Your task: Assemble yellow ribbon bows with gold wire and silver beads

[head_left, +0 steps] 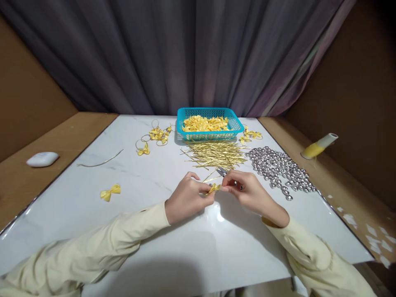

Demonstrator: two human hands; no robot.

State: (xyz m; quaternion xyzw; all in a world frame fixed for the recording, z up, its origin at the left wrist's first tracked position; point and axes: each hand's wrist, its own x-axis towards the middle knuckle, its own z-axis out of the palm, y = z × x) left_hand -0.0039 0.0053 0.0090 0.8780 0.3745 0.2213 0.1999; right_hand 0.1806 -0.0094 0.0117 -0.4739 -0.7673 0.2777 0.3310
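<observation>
My left hand (193,192) is closed, with thumb and fingers pinching a small yellow ribbon bow (214,188). A silver bead (210,185) shows at the bow, and a gold cord (212,179) runs close behind it. At the bow's right end, the fingertips of my right hand (244,187) are pressed together on its edge. A dark metal tool tip, like scissors (221,171), pokes out behind my right fingers; whether that hand grips it or it lies on the table, I cannot tell. Another yellow bow (110,192) lies flat to the left.
Behind my hands is a pile of gold cords (216,154), with a blue basket (210,135) of yellow bows beyond. Silver beads (278,167) spread at right. Looped bows (159,134) lie back left, a single cord (100,163) nearer. A thread spool (319,146) stands far right.
</observation>
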